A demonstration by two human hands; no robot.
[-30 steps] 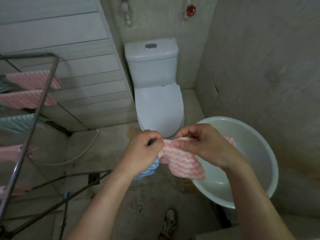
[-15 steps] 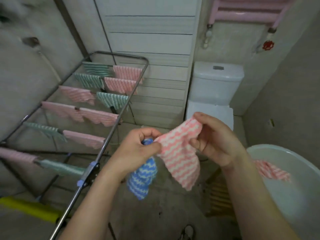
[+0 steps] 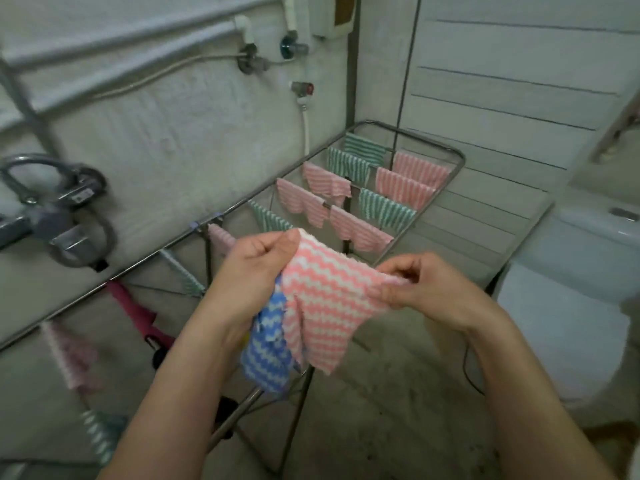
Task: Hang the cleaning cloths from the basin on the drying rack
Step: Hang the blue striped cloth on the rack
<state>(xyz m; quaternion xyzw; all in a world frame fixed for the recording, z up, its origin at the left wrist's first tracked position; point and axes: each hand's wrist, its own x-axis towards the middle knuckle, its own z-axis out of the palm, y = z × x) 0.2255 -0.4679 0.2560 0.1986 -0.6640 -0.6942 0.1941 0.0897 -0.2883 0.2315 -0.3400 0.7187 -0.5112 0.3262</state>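
Note:
A pink-and-white zigzag cloth (image 3: 325, 303) is stretched between both hands in front of me. My left hand (image 3: 256, 268) pinches its upper left corner and also grips a blue-and-white zigzag cloth (image 3: 268, 344) that hangs below the fist. My right hand (image 3: 419, 282) pinches the pink cloth's right edge. Behind the hands stands the metal drying rack (image 3: 459, 168), its bars carrying several pink and green striped cloths (image 3: 405, 183). The basin is out of view.
A white toilet (image 3: 571, 271) stands at the right. Pipes, valves and a hose (image 3: 304, 123) run along the rough wall on the left, with a metal shower fitting (image 3: 65, 209) at the far left. A pink object (image 3: 135, 310) lies under the rack.
The view has swung left from the basin and toilet toward the rack. Both hands have spread the pink cloth wider; the left hand still holds the blue cloth.

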